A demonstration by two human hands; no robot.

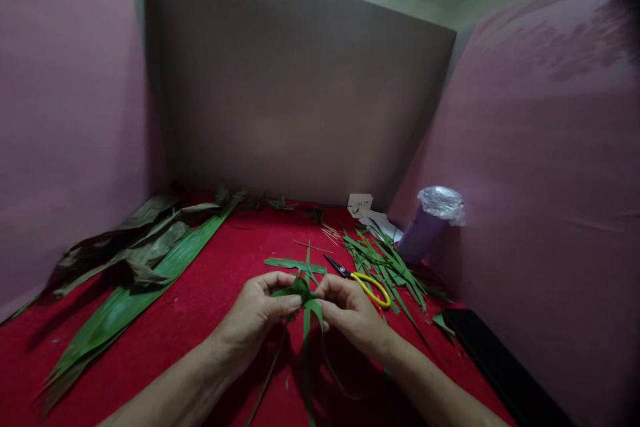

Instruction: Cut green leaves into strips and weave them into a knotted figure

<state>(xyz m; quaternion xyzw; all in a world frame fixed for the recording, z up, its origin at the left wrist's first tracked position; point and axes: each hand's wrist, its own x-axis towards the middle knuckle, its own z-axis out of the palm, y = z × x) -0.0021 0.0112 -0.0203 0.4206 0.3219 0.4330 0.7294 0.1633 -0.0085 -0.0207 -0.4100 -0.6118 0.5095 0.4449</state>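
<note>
Between both hands is a small folded piece of green leaf strips (301, 288), with long strip ends hanging down toward me. My left hand (267, 303) pinches its left side between thumb and fingers. On the right side, my right hand (347, 310) is closed with thumb and fingertips on a strip. Just beyond the fingers lie a flat cut leaf piece (287, 263) and a thin upright strip crossing it. Scissors with yellow handles (374, 287) rest right behind my right hand, their dark blades pointing away to the left.
Long broad green leaves (135, 303) and dried brown leaves (120, 247) lie at left on the red cloth (250, 233). Many cut strips (385, 263), thin sticks (331, 232) and white papers (383, 223) are at right. A purple container (423, 233) topped with clear plastic stands near a black slab (500, 360).
</note>
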